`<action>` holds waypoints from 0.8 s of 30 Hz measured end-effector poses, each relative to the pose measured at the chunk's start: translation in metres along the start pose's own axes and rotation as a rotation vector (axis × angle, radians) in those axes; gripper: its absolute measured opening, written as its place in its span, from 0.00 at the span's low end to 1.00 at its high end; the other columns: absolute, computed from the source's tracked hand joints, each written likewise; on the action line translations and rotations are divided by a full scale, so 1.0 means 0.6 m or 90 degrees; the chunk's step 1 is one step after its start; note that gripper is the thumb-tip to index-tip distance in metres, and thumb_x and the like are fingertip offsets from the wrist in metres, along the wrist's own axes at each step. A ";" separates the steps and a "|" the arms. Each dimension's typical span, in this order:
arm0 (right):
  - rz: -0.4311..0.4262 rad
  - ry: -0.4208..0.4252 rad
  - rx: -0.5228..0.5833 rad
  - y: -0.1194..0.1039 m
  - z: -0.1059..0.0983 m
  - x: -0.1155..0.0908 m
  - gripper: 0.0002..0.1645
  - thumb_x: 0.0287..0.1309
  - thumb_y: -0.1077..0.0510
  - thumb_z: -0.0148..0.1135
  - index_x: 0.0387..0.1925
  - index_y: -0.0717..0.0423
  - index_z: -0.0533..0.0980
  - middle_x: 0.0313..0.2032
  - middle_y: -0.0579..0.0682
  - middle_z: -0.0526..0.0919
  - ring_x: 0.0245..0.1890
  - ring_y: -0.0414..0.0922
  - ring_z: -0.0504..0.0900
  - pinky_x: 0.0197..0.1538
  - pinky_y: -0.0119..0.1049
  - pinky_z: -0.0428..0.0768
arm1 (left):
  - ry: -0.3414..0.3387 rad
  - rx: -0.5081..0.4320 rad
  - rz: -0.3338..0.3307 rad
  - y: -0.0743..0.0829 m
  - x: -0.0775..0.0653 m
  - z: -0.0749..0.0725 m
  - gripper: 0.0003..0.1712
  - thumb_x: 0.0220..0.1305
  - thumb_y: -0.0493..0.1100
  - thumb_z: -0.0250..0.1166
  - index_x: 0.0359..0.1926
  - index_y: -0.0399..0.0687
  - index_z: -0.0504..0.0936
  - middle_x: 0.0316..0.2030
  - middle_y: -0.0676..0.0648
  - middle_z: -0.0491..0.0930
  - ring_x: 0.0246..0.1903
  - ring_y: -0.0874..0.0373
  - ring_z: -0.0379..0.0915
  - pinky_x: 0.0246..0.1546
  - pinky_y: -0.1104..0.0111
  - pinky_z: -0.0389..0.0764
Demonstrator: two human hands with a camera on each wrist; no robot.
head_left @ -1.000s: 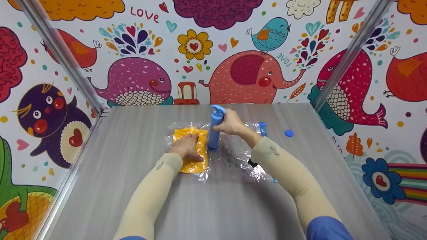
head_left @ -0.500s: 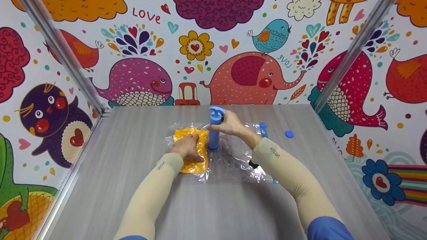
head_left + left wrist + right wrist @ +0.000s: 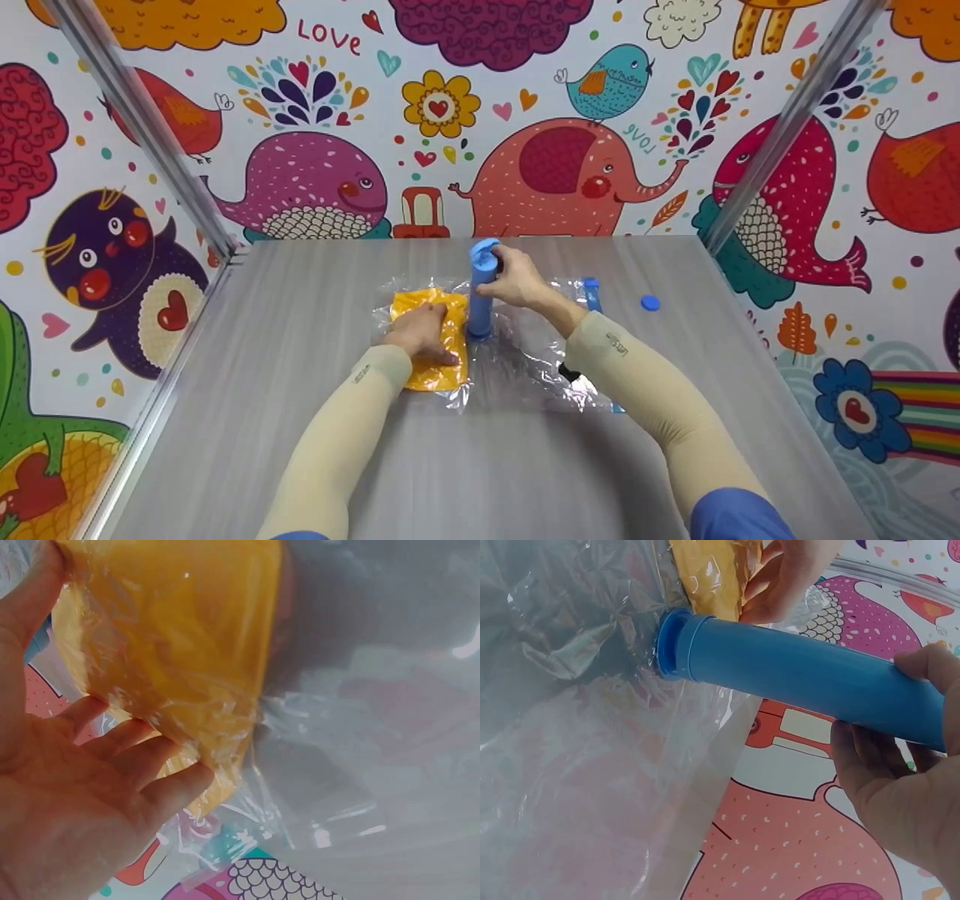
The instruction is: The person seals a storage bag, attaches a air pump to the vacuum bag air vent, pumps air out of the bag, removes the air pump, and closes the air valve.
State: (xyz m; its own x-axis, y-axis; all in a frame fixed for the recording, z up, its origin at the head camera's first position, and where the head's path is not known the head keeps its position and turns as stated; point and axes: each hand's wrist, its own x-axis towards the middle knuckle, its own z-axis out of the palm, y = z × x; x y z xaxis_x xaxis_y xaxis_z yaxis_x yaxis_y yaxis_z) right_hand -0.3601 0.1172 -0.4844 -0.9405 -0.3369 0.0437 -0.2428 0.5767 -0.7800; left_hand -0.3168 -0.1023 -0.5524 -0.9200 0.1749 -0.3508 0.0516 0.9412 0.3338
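Observation:
A clear plastic vacuum bag [image 3: 525,330] lies flat on the table, with a folded yellow item [image 3: 454,322] inside its left part. On that yellow part rests my left hand [image 3: 420,330]; its fingers are spread and gently bent against the plastic in the left wrist view. My right hand [image 3: 517,279] grips the barrel of a blue hand pump [image 3: 481,307] near its top. The pump stands nearly upright, its foot on a round blue valve [image 3: 669,643] in the bag. Its handle [image 3: 486,249] is at the top, close to the barrel.
A round blue cap [image 3: 650,303] lies right of the bag. A blue slider [image 3: 591,283] sits at the bag's right edge, and a small black piece [image 3: 570,372] shows beside the right sleeve. Printed panels [image 3: 300,187] with metal posts enclose the table's back and sides.
The pump's handle has turned about the barrel's axis, and the right hand's fingers have shifted around its top. The left hand has stayed on the yellow part.

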 end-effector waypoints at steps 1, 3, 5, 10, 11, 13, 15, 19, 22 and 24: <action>0.006 -0.010 0.008 0.000 0.000 0.000 0.40 0.60 0.61 0.79 0.72 0.65 0.75 0.67 0.66 0.86 0.69 0.63 0.87 0.75 0.59 0.85 | -0.001 -0.003 -0.003 0.000 0.000 0.000 0.61 0.58 0.62 0.87 0.85 0.49 0.67 0.84 0.37 0.68 0.81 0.34 0.69 0.85 0.35 0.68; 0.020 -0.030 0.031 -0.002 0.000 0.000 0.41 0.61 0.63 0.77 0.74 0.66 0.72 0.70 0.67 0.84 0.72 0.64 0.85 0.77 0.62 0.83 | -0.002 -0.010 -0.008 0.000 0.002 0.000 0.62 0.59 0.62 0.87 0.86 0.49 0.66 0.85 0.37 0.66 0.82 0.34 0.67 0.86 0.36 0.67; 0.028 -0.044 0.045 -0.003 0.000 -0.001 0.44 0.62 0.63 0.76 0.77 0.65 0.70 0.72 0.67 0.82 0.73 0.65 0.84 0.77 0.63 0.82 | -0.003 -0.015 -0.009 0.000 0.003 0.000 0.62 0.59 0.62 0.87 0.86 0.49 0.65 0.86 0.37 0.65 0.83 0.34 0.66 0.87 0.36 0.65; 0.013 -0.042 0.025 -0.007 0.005 -0.001 0.44 0.60 0.57 0.82 0.74 0.64 0.74 0.69 0.65 0.85 0.70 0.61 0.86 0.77 0.58 0.84 | -0.004 -0.026 -0.004 -0.001 0.002 0.001 0.61 0.58 0.61 0.87 0.85 0.50 0.67 0.86 0.37 0.65 0.84 0.34 0.65 0.87 0.34 0.64; 0.013 -0.035 0.015 -0.008 0.006 -0.001 0.43 0.59 0.55 0.84 0.72 0.63 0.75 0.68 0.64 0.86 0.69 0.61 0.86 0.76 0.56 0.84 | -0.004 -0.023 -0.001 -0.001 0.002 0.001 0.61 0.58 0.62 0.87 0.85 0.49 0.67 0.86 0.37 0.66 0.84 0.33 0.65 0.86 0.34 0.64; 0.014 -0.017 -0.005 -0.012 0.007 0.000 0.43 0.57 0.50 0.87 0.68 0.63 0.77 0.65 0.63 0.87 0.68 0.60 0.87 0.76 0.55 0.85 | 0.001 -0.017 0.002 -0.001 0.002 0.001 0.61 0.57 0.63 0.88 0.84 0.49 0.68 0.85 0.37 0.67 0.83 0.33 0.67 0.85 0.32 0.65; 0.022 0.002 -0.022 -0.015 0.007 0.000 0.44 0.56 0.47 0.88 0.67 0.62 0.79 0.64 0.61 0.88 0.67 0.59 0.88 0.75 0.54 0.85 | 0.003 -0.011 0.004 -0.001 0.002 0.001 0.61 0.57 0.63 0.87 0.84 0.48 0.68 0.85 0.36 0.68 0.82 0.33 0.67 0.85 0.31 0.65; 0.037 0.021 -0.036 -0.020 0.005 -0.001 0.43 0.55 0.46 0.89 0.65 0.60 0.80 0.62 0.60 0.89 0.66 0.59 0.89 0.74 0.53 0.87 | 0.004 -0.015 0.006 0.000 -0.002 -0.001 0.61 0.58 0.62 0.87 0.85 0.48 0.67 0.86 0.36 0.66 0.83 0.33 0.66 0.86 0.33 0.65; 0.026 0.019 -0.027 -0.019 0.003 0.000 0.39 0.55 0.52 0.88 0.64 0.60 0.81 0.62 0.60 0.89 0.66 0.59 0.88 0.74 0.55 0.86 | 0.007 -0.011 0.012 -0.002 -0.002 0.000 0.61 0.58 0.62 0.87 0.85 0.48 0.68 0.85 0.36 0.67 0.83 0.33 0.67 0.86 0.36 0.66; 0.013 0.012 -0.005 -0.018 0.003 0.001 0.36 0.56 0.57 0.86 0.65 0.60 0.81 0.63 0.61 0.89 0.68 0.59 0.88 0.76 0.56 0.85 | 0.009 -0.003 0.012 -0.002 -0.001 0.001 0.61 0.58 0.63 0.87 0.84 0.48 0.68 0.84 0.36 0.68 0.82 0.34 0.69 0.86 0.37 0.67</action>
State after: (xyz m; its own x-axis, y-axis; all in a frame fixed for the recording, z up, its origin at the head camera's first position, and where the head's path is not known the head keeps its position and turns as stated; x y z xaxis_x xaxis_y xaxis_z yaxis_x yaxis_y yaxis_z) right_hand -0.3576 0.1097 -0.4772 -0.9497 -0.3107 0.0399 -0.2254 0.5894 -0.7757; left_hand -0.3158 -0.1036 -0.5531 -0.9245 0.1885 -0.3314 0.0672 0.9362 0.3450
